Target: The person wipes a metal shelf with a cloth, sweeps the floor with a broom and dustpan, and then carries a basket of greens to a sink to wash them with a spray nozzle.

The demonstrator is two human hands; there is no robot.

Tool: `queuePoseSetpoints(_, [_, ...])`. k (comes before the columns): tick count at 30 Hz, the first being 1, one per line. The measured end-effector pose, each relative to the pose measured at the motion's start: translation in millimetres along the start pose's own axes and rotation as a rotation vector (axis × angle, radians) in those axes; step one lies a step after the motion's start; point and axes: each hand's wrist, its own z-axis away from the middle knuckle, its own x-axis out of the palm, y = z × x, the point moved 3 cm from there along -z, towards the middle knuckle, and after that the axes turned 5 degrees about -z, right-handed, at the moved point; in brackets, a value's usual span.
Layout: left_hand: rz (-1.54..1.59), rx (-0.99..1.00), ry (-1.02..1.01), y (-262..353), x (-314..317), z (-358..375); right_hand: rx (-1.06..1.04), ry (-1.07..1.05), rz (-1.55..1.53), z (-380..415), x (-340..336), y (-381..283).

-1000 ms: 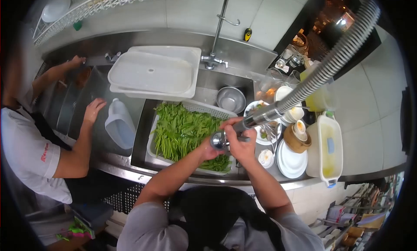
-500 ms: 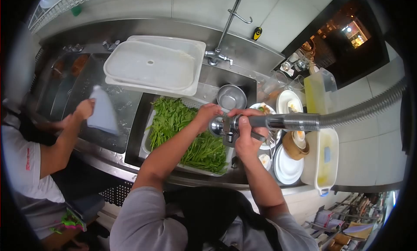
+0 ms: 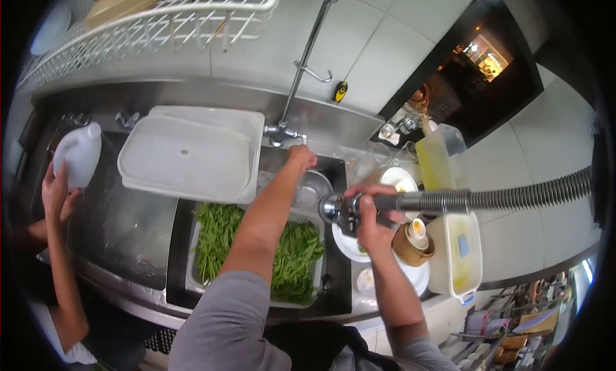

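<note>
My right hand (image 3: 375, 220) is wrapped round a metal spray nozzle (image 3: 332, 208) on a ribbed hose. The nozzle points left, over the right edge of the sink. My left arm reaches across the sink, and my left hand (image 3: 301, 158) has its fingers curled at the small lever of the wall tap (image 3: 280, 133). Below my forearm, leafy green vegetables (image 3: 297, 258) fill a white basket (image 3: 319, 287) in the sink. Partly behind my left hand sits a metal bowl (image 3: 312, 188).
White plastic tubs with a lid (image 3: 186, 154) rest across the sinks' back. Dirty plates (image 3: 350, 244), a bamboo steamer (image 3: 410, 250) and a white bin (image 3: 471, 255) stand right. At left, a co-worker's hands hold a white jug (image 3: 80, 156). A wire rack (image 3: 192, 24) hangs above.
My left hand has left the spray nozzle and moved up to the tap. My right hand keeps the nozzle. The co-worker's jug has moved left and the view has tilted upward.
</note>
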Motion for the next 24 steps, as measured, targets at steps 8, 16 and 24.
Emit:
queuePoseSetpoints(8, [-0.029, 0.22, -0.079, 35.4, 3.5, -50.9, -0.213, 0.111, 0.32, -207.4, 23.2, 30.5])
queuePoseSetpoints(16, [-0.788, 0.796, -0.053, 6.2, 6.1, -20.4, 0.088, -0.432, 0.161, -246.1, 77.5, 44.4])
queuePoseSetpoints(24, [-1.051, 0.454, -0.731, -33.5, -81.8, 239.9, -0.078, -0.078, 0.422, -102.2, 39.9, 21.9])
